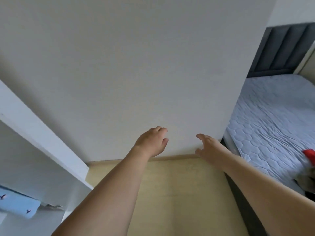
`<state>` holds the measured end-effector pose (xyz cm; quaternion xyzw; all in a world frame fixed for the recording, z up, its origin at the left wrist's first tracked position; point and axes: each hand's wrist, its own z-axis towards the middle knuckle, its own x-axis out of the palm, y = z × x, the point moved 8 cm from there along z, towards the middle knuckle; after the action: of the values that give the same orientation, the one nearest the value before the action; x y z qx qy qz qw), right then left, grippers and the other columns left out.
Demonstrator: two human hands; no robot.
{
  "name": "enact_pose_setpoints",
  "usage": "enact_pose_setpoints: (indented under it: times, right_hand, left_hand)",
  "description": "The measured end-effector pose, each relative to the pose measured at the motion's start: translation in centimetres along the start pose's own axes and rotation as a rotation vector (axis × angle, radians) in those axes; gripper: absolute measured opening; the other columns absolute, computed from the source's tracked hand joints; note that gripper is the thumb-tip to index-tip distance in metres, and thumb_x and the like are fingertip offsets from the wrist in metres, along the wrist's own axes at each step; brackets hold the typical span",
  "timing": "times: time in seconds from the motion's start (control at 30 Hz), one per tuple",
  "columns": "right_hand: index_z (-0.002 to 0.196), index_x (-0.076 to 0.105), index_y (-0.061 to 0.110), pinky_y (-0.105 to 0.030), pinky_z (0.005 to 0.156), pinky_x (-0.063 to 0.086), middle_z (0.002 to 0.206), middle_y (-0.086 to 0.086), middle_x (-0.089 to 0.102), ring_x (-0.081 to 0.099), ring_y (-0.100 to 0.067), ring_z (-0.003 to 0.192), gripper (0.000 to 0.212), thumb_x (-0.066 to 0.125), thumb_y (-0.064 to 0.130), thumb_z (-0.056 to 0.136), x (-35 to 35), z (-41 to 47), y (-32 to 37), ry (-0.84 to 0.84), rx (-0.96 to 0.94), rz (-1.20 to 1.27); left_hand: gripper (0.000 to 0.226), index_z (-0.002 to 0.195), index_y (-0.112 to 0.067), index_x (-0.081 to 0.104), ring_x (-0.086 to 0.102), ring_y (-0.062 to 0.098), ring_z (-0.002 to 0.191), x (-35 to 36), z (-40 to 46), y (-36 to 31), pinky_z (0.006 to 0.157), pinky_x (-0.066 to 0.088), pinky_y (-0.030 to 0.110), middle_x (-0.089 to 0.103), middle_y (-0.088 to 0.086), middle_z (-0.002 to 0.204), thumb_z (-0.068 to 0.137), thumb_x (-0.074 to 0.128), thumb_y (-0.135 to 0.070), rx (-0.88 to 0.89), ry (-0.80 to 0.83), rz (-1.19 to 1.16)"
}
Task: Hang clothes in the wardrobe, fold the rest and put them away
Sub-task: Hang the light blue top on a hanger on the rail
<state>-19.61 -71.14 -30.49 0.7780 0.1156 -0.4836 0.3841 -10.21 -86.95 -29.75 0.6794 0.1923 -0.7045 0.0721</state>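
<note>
Both bare forearms reach forward toward a plain white wall [136, 65], and neither hand holds anything. The left hand [151, 142] sits just left of centre with its fingers loosely curled and empty, in front of the wall's lower part; whether it touches the wall cannot be told. The right hand [207, 147] lies near it toward 3 o'clock, apart from it, fingers relaxed and spread, thumb pointing toward the left hand. Below the hands a pale skirting strip [173, 157] meets the yellowish floor [179, 193]. At 9 o'clock stands a white wardrobe panel [39, 132], and at 8 o'clock, in the lower left corner, a light blue garment [18, 205] with small dark bird prints lies inside the white unit. At 3 o'clock a bed with a quilted pale mattress [272, 120] runs along the wall, with a dark grey padded headboard [283, 50] at 2 o'clock. A red cloth item [309, 155] lies on the mattress at the right edge, at 4 o'clock, well apart from both hands.
</note>
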Motion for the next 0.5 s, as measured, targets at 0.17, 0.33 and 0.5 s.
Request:
enact_pose_setpoints:
  times: [0.17,0.33,0.5]
  right_hand:
    - [0.147,0.028,0.015,-0.026,0.102,0.033,0.148,-0.006,0.035,0.035,-0.021,0.134,0.06,0.049,0.017,0.091,-1.2,-2.8,-9.2,0.012,0.06,0.029]
    - [0.145,0.03,0.014,-0.026,0.098,0.035,0.146,-0.008,0.037,0.039,-0.022,0.131,0.058,0.051,0.019,0.091,-2.4,-6.8,-20.5,0.058,0.088,0.013]
    - [0.145,0.029,0.012,-0.026,0.093,0.037,0.144,-0.01,0.039,0.042,-0.024,0.128,0.058,0.05,0.02,0.091,-4.0,-10.4,-30.9,0.139,0.142,-0.024]
  left_hand:
    - [0.041,0.137,-0.015,0.042,0.043,0.021,0.127,4.8,1.6,-9.1,0.098,0.041,0.037,0.044,0.001,0.141,0.1,0.038,-0.031,0.051,0.058,-0.034]
    - [0.04,0.134,-0.014,0.045,0.046,0.024,0.125,10.4,1.6,-18.2,0.098,0.043,0.039,0.048,0.003,0.138,0.099,0.04,-0.031,0.016,0.091,-0.05]
    - [0.041,0.135,-0.015,0.045,0.047,0.026,0.125,14.5,1.1,-27.2,0.1,0.042,0.038,0.046,0.003,0.14,0.098,0.044,-0.032,0.011,0.127,-0.09]
